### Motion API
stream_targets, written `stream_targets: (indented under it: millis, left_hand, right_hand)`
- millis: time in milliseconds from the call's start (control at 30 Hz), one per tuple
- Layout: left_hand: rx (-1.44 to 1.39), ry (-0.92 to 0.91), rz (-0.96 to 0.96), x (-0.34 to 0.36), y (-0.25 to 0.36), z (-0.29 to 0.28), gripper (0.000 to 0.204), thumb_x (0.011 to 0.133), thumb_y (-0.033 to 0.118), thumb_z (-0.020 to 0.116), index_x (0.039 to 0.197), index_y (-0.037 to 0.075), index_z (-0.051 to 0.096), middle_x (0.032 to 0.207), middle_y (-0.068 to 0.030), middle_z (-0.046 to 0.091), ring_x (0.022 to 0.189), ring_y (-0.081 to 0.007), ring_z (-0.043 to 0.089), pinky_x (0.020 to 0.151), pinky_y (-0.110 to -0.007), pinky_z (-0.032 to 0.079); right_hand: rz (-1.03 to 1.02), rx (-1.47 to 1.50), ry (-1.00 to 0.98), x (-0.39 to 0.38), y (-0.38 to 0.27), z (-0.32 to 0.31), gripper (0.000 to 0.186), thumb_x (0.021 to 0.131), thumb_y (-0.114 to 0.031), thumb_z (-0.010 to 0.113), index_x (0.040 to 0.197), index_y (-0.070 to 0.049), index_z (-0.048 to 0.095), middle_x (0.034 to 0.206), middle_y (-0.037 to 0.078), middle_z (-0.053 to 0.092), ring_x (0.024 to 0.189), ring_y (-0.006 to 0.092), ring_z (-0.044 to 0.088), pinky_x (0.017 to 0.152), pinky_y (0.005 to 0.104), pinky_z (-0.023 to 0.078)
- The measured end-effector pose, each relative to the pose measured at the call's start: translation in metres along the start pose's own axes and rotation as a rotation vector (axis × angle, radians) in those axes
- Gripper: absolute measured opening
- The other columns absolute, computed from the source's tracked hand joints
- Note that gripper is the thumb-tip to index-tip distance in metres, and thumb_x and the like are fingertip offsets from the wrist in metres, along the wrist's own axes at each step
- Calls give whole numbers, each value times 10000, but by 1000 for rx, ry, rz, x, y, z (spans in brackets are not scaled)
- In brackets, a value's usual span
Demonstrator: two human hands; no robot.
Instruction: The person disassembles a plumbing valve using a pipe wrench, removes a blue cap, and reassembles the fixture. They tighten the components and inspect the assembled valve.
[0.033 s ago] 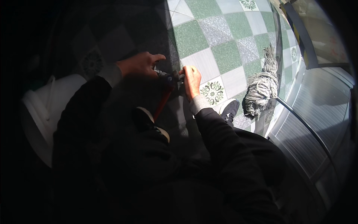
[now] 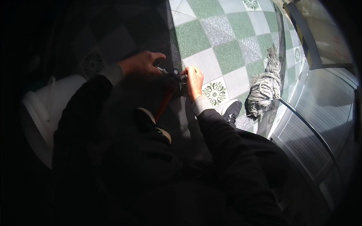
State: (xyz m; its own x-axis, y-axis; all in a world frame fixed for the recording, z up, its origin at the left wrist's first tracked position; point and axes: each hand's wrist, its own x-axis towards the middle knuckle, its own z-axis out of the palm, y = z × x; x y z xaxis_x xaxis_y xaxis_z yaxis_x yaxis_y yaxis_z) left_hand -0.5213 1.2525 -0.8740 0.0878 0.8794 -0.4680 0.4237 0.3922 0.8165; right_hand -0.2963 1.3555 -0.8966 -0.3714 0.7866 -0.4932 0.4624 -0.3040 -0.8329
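The left grip (image 2: 145, 63) meets one end of a metal fitting (image 2: 175, 71), its hold unclear in shadow; the right grip (image 2: 195, 81) pinches the other end. A red bar (image 2: 164, 103) slants below. A white bucket (image 2: 62, 98) sits left; a grey mop (image 2: 264, 92) rests on the tiled floor (image 2: 230, 60), right.

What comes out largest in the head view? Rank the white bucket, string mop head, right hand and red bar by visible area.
1. White bucket, even partly in shadow
2. String mop head
3. Right hand
4. Red bar, long but thin and dim
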Motion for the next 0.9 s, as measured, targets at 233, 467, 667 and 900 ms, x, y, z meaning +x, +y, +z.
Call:
stream_targets:
  millis: [233,467,667,900]
  left_hand:
    - [-473,-105,-535,4,-1,-1,572,855,346,737,1237,-61,610,884,-172,705,686,-233,678,651,-343,559]
    - [502,284,476,-35,-8,11,477,813,180,697,1254,26,597,1197,-151,610,929,-299,668,836,-373,529]
    - [609,297,424,-29,-13,35,427,802,111,705,1209,28,604,1204,-160,599,976,-353,655,812,-394,532]
    - [-36,-211,-71,9,3,-14,361,836,234,739,1099,-7,677,897,-126,689,808,-262,690,701,-358,550]
  right_hand:
    - [-16,-21,-17,0,1,0,337,868,-272,552,721,11,661,759,68,652,706,149,555,683,301,431]
    - [20,-43,-32,0,-2,-1,346,866,-282,550,709,4,665,750,84,648,699,159,559,675,311,430]
    - [-92,-77,-26,1,1,0,356,869,-281,537,690,3,657,746,92,637,699,173,564,679,321,432]
    - [-51,-19,-20,1,7,2,337,872,-268,553,701,8,643,758,73,656,705,155,563,683,304,433]
